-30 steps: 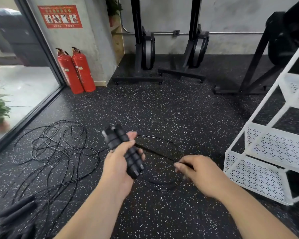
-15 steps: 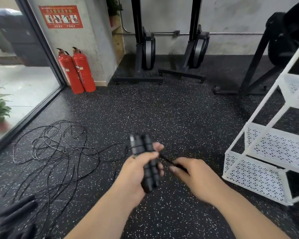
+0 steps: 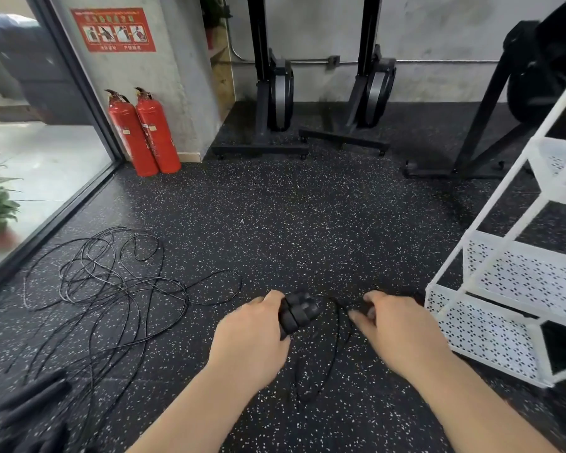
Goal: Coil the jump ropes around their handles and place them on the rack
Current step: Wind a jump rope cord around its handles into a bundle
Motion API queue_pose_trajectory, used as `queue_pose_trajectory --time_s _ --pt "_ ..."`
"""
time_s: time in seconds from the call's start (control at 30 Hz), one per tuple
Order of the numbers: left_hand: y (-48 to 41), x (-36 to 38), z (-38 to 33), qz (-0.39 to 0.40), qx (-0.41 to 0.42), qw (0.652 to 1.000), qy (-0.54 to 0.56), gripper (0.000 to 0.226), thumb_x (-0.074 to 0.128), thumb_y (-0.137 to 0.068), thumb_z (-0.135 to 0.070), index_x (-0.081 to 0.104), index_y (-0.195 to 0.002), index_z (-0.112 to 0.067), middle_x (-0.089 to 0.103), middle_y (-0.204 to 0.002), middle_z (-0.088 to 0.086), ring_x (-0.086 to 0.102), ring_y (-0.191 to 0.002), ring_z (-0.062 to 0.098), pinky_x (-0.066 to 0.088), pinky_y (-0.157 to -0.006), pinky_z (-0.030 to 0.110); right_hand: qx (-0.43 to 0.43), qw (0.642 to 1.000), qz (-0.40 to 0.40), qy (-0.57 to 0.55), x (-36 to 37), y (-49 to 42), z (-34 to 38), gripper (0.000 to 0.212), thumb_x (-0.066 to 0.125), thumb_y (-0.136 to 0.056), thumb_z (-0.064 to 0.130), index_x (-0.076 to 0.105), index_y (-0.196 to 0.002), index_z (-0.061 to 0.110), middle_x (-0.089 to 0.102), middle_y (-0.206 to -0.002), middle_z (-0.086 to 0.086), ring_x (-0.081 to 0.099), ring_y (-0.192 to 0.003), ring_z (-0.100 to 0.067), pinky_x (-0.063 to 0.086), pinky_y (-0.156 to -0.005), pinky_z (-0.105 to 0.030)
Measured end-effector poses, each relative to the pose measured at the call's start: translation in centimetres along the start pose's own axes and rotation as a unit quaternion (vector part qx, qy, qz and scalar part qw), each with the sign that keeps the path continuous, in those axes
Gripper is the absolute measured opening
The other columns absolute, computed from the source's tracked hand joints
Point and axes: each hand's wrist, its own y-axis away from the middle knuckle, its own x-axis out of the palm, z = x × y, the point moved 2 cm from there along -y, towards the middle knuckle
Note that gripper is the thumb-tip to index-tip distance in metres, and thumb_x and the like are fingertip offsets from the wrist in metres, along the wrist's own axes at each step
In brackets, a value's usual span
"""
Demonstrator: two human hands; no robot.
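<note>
In the head view, we held the paired handles [image 3: 299,310] at near centre in our left hand [image 3: 252,335], its grip curled round them. Our right hand [image 3: 399,331] pinched the black cord [image 3: 338,322] just beside them. The white rack [image 3: 451,325] stood near on the right. At the left, loose ropes [image 3: 111,289] lay tangled on the floor [image 3: 307,223], with two fire extinguishers [image 3: 144,132] far behind.

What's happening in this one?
A person is partway through coiling. The left hand grips both black handles together, and the right hand appears to pinch the rope just beside them, with loose loops hanging below. Other ropes lie tangled on the floor to the left. The white rack stands on the right. This rope is not on it yet.
</note>
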Motion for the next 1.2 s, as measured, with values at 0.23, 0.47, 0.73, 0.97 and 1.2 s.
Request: queue_pose_trajectory --time_s 0.23,0.47,0.73,0.97,1.2 --pt "-0.2 -0.1 0.1 -0.077 0.060 0.992 -0.084 0.053 0.071 -0.095 -0.043 0.043 -0.139 -0.035 0.062 -0.124 -0.012 0.063 -0.113 0.017 0.048 -0.099 0.033 -0.053 0.998 0.003 -0.029 -1.1 0.8 1.2 0.074 0.064 -0.100 0.048 0.031 -0.165 0.031 0.025 -0.171 0.005 0.022 -0.157 -0.016 0.035 -0.125 -0.038" --pt "-0.3 -0.1 -0.2 -0.078 0.077 0.991 -0.081 0.059 0.072 -0.093 -0.045 0.040 -0.143 -0.039 0.060 -0.127 -0.016 0.060 -0.119 0.013 0.044 -0.103 0.031 -0.125 0.938 0.067 -0.317 -2.4 1.7 3.8 0.040 0.045 -0.112 0.039 0.048 -0.151 0.050 0.056 -0.141 0.034 0.052 -0.120 0.019 0.039 -0.103 -0.017" --pt "-0.4 -0.2 0.1 0.015 -0.010 0.952 0.305 0.036 0.084 -0.084 -0.037 0.060 -0.109 -0.047 0.069 -0.086 -0.020 0.060 -0.064 0.001 0.047 -0.061 0.019 -0.137 0.915 0.016 -0.380 -3.9 1.2 3.5 0.028 0.041 -0.106 0.058 0.065 -0.093 0.050 0.058 -0.068 0.001 0.048 -0.061 -0.003 0.043 -0.062 -0.033" --pt "-0.7 -0.1 -0.2 0.059 -0.100 0.760 0.640 0.043 0.094 -0.076 -0.043 0.077 -0.110 -0.023 0.065 -0.080 0.008 0.057 -0.073 0.022 0.050 -0.079 0.040 -0.098 0.922 -0.130 -0.350 -5.7 1.2 2.9 0.020 0.060 -0.104 0.042 0.078 -0.113 0.041 0.067 -0.083 0.040 0.063 -0.077 0.012 0.042 -0.070 -0.006" --pt "-0.3 1.1 -2.4 0.046 -0.212 0.566 0.795 0.068 0.091 -0.065 -0.054 0.072 -0.117 -0.014 0.070 -0.088 0.007 0.065 -0.074 0.021 0.056 -0.080 0.039 -0.174 0.941 -0.146 -0.249 -2.4 3.2 7.1 0.037 0.047 -0.111 0.039 0.063 -0.143 0.032 0.069 -0.105 0.017 0.067 -0.083 -0.004 0.059 -0.075 -0.029"
